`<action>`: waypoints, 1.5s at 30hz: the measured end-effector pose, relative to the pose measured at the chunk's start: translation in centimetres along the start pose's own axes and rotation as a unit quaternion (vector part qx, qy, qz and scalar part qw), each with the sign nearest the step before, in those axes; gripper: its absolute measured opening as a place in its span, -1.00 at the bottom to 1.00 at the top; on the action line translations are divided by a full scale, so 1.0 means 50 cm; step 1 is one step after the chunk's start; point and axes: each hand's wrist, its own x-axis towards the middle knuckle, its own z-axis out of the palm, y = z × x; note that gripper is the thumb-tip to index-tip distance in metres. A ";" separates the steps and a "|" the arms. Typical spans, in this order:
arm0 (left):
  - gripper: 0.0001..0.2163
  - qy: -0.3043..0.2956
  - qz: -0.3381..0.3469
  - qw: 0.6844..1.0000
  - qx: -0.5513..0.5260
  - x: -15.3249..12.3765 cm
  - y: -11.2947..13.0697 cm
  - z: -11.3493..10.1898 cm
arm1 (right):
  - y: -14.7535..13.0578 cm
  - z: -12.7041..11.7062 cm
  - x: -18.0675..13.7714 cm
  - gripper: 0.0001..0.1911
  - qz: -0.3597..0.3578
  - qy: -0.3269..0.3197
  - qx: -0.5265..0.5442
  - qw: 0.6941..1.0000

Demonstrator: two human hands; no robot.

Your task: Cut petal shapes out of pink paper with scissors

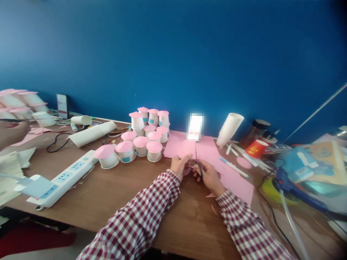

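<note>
My left hand [179, 165] pinches a pink paper piece [185, 148], a rounded shape held upright above the wooden table [114, 195]. My right hand [209, 176] grips a pair of scissors [197, 160], whose blades point up into the pink paper. Both hands sit close together over the table's middle. Flat pink paper sheets [214, 151] lie just behind and to the right of them. Both sleeves are red and white check.
Several upturned white cups with pink lids [141, 139] stand behind my left hand. A white power strip [63, 177] lies left. A stack of white cups [229, 129], a red cup [256, 148], pens and a blue glue gun [292, 184] crowd the right. Another person's hand [12, 131] shows far left.
</note>
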 end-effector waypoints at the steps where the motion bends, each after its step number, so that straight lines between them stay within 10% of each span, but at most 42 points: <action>1: -0.70 0.002 0.000 1.000 -0.002 -0.001 0.001 0.001 | 0.001 0.000 0.000 -0.54 0.001 0.000 0.000 1.000; 45: -0.70 0.005 -0.001 1.000 0.006 0.001 -0.007 -0.002 | -0.009 -0.002 -0.004 -0.52 -0.002 -0.016 -0.029 0.999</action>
